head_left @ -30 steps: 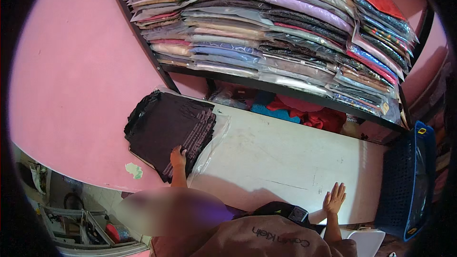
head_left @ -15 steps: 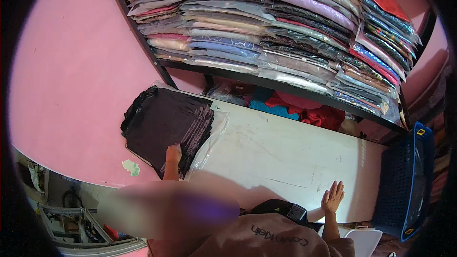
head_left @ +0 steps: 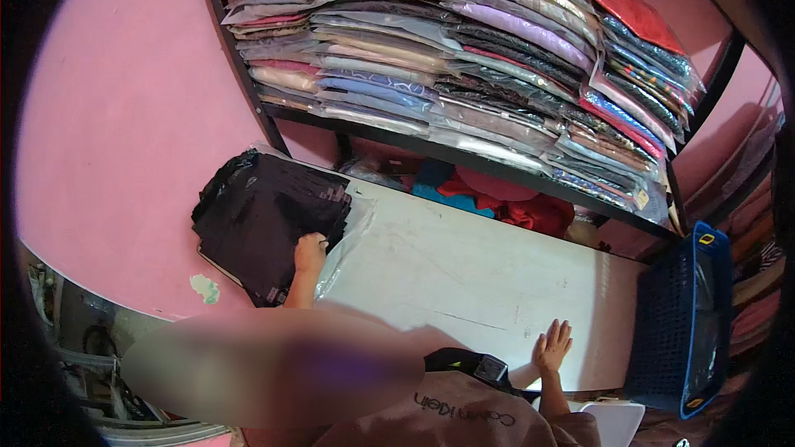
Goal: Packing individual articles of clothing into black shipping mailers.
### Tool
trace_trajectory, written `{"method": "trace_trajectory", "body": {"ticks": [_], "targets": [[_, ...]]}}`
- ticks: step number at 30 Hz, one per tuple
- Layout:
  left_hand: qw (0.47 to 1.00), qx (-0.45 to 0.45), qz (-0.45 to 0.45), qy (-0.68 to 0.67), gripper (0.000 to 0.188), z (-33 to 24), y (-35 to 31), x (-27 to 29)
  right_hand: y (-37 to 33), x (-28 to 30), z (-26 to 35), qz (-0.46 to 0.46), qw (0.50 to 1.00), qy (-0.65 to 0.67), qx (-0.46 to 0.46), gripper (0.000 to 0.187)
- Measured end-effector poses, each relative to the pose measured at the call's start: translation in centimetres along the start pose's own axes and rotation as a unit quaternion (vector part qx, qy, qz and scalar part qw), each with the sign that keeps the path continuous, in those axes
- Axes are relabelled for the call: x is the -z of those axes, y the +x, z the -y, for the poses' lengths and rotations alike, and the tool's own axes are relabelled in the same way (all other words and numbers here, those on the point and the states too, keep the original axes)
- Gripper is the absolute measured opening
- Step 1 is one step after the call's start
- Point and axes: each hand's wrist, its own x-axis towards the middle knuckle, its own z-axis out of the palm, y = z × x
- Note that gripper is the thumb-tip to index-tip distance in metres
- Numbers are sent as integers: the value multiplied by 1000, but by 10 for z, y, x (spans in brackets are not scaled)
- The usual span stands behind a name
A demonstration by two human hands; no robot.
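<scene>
A spread stack of glossy black plastic bags (head_left: pixel 257 219) with pale print along one side lies at the left end of the white table. Over the right side of that stack, my left hand (head_left: pixel 310 250) is closed, its curled fingers at the edges of the bags. How many bags it grips is hidden. Clear plastic (head_left: pixel 344 244) sticks out beside the stack, close to the left hand. Farther right, my right hand (head_left: pixel 552 346) rests flat on the white table (head_left: pixel 464 269) with fingers stretched out, holding nothing.
Behind the table stands a dark-framed rack (head_left: pixel 348 126) piled with folded cloth in clear bags. Under it lies red fabric (head_left: pixel 534 213). A blue plastic basket (head_left: pixel 675 323) borders the table's right end. A pink wall (head_left: pixel 124 132) rises at the left.
My left hand has shifted right across the stack, and the fanned, printed bag edges now lie more covered. The right hand stays flat on the table. The whole view has shifted slightly.
</scene>
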Motion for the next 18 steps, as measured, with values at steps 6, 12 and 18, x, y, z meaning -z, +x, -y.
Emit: {"method": "trace_trajectory", "body": {"ticks": [6, 12, 18], "targets": [[977, -26, 155, -147, 19, -80, -34, -69, 26, -16, 35, -131, 973, 166, 93, 60], [933, -73, 294, -195, 29, -197, -91, -127, 43, 12, 126, 220, 828, 515, 7, 39], [805, -81, 490, -324, 26, -246, -141, -157, 50, 17, 174, 386, 616, 653, -211, 59]]}}
